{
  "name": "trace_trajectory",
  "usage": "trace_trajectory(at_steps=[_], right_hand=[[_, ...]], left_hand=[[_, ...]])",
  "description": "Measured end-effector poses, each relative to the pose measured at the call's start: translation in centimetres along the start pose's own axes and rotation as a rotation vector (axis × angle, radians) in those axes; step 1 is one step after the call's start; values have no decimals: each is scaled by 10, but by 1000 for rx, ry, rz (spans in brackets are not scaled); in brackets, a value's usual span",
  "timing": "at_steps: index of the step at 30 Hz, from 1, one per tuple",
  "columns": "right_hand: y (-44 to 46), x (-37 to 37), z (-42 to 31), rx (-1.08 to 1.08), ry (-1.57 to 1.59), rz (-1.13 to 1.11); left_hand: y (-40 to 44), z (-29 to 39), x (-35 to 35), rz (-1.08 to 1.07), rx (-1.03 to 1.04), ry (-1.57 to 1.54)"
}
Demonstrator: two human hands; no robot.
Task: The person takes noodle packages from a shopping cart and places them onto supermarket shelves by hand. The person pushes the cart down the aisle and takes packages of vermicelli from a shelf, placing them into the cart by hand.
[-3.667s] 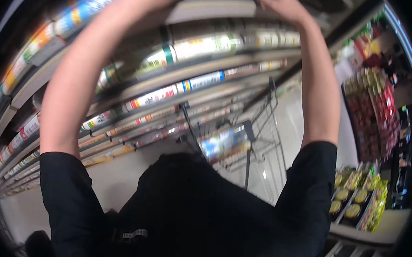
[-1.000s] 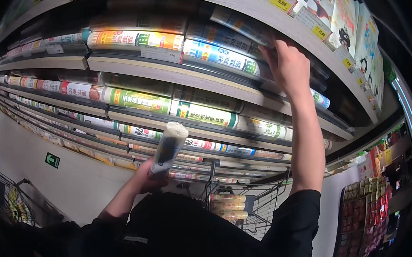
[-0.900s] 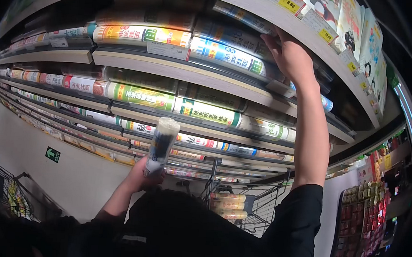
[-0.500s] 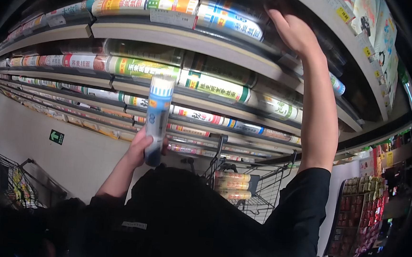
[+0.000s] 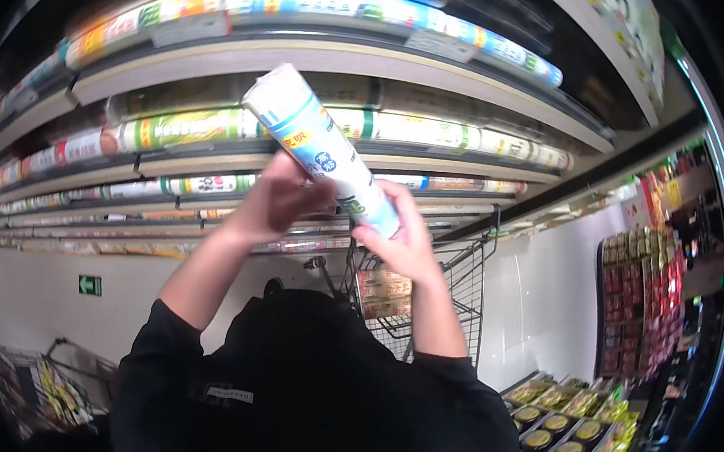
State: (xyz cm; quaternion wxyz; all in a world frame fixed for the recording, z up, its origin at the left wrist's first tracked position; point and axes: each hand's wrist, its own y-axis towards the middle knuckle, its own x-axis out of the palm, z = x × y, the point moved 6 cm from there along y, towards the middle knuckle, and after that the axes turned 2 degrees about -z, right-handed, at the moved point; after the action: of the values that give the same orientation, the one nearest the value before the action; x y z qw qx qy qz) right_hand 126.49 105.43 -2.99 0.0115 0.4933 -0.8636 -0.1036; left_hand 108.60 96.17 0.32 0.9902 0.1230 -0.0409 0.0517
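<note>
A white and blue cylindrical package (image 5: 325, 152) with Chinese print is tilted in front of the shelves, its white end up and to the left. My right hand (image 5: 399, 237) is closed around its lower right end. Against the package's lower left side is my left hand (image 5: 276, 199), its fingers bent and smeared by motion; whether it grips the package is unclear.
Shelves (image 5: 247, 63) of similar cylindrical packages stretch across ahead. Below my right hand is a wire cart (image 5: 457, 304) with several packages (image 5: 385, 286). Another cart (image 5: 32, 379) stands at lower left. Packaged goods (image 5: 562, 425) are at lower right.
My right hand has come down from the upper shelf and now holds the package's lower end. The package has risen and tilted, and my left hand has moved up. The view has shifted.
</note>
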Motion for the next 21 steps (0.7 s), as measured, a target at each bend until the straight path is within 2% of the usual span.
trace_trajectory(at_steps=[1, 2, 3, 5, 6, 7, 8, 10, 12, 13, 14, 16, 19, 21], right_hand=[[0, -28, -9, -99, -49, 34], [-3, -52, -24, -70, -23, 65], [-5, -76, -44, -77, -57, 102], [-2, -124, -93, -296, -334, 281], [3, -148, -106, -260, -218, 307], [8, -168, -126, -339, -233, 416], [17, -184, -146, -458, -266, 448], [36, -216, -172, -503, -349, 510], [61, -244, -183, -497, -422, 550], [75, -255, -192, -516, -509, 546], [86, -262, -201, -534, -595, 540], [102, -277, -202, -375, -603, 570], [119, -283, -198, -192, -671, 599], [122, -287, -190, -125, -697, 599]], left_hand=[[16, 30, 1, 42, 103, -184], [30, 57, 2, 89, 197, -372], [44, 78, 1, 67, 288, -231], [71, 109, 3, 8, 423, 11], [84, 120, 9, -33, 462, 109], [97, 131, 15, -53, 479, 254], [110, 142, 24, 7, 529, 402], [133, 164, 36, 179, 551, 918], [159, 176, 50, 366, 922, 1386], [167, 190, 58, 429, 624, 1388], [175, 195, 69, 386, 716, 1505], [201, 188, 74, 305, 430, 1635], [201, 181, 96, 365, 948, 1994], [224, 181, 95, 260, 507, 1992]])
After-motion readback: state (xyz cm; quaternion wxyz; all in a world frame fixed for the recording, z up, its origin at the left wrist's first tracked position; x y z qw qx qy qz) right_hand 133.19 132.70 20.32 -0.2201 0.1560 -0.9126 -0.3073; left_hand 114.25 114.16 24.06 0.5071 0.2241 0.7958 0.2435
